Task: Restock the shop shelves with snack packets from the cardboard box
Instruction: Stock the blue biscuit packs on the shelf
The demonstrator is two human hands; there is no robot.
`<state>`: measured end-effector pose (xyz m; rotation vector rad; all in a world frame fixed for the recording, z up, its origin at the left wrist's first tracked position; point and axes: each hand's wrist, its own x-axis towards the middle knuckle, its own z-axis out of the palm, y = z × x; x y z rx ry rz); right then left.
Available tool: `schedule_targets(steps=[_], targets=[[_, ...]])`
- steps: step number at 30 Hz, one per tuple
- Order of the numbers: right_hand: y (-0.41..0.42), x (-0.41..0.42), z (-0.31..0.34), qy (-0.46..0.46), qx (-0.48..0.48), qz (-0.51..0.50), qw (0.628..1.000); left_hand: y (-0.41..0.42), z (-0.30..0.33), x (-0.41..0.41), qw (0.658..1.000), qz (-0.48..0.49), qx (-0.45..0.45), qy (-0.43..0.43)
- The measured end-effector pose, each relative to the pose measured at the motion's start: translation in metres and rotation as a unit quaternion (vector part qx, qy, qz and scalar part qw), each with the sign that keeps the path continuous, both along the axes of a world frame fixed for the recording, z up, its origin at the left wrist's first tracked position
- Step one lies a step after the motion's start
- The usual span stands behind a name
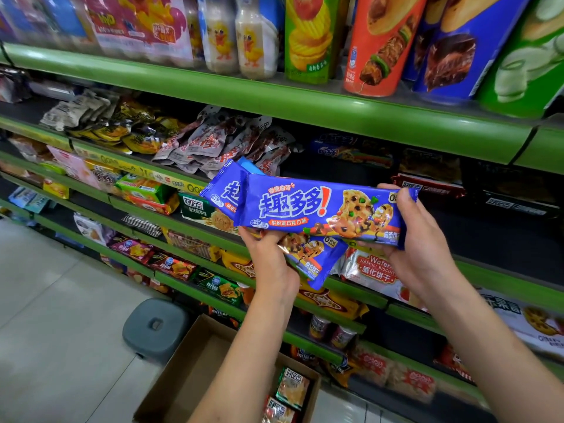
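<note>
Blue cookie packets (323,209) sit at frame centre before the green shelves (274,102), left hand (271,264) and right hand (418,239) pinching their ends, above the cardboard box (189,370) at bottom.

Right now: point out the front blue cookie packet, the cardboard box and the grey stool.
front blue cookie packet (320,209): head view, middle of its printed face.
cardboard box (195,370): head view, bare inner floor.
grey stool (155,328): head view, seat top by the slot.
</note>
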<state>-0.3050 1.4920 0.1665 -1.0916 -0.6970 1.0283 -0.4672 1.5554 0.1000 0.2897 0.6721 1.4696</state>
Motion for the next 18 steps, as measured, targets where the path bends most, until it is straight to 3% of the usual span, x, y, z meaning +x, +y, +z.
schedule_targets(steps=[11, 15, 18], targets=[[0.053, 0.04, 0.009, 0.149, -0.12, -0.101, 0.976, 0.012, 0.027, -0.02, 0.994, 0.089, 0.006, 0.066], [0.085, 0.053, 0.002, 0.115, -0.18, -0.088, 0.973, 0.01, 0.031, -0.023, 0.993, 0.094, -0.001, 0.076], [0.091, 0.057, -0.003, 0.014, -0.199, -0.06, 0.978, 0.007, 0.032, -0.025, 0.991, 0.094, 0.022, 0.09]])
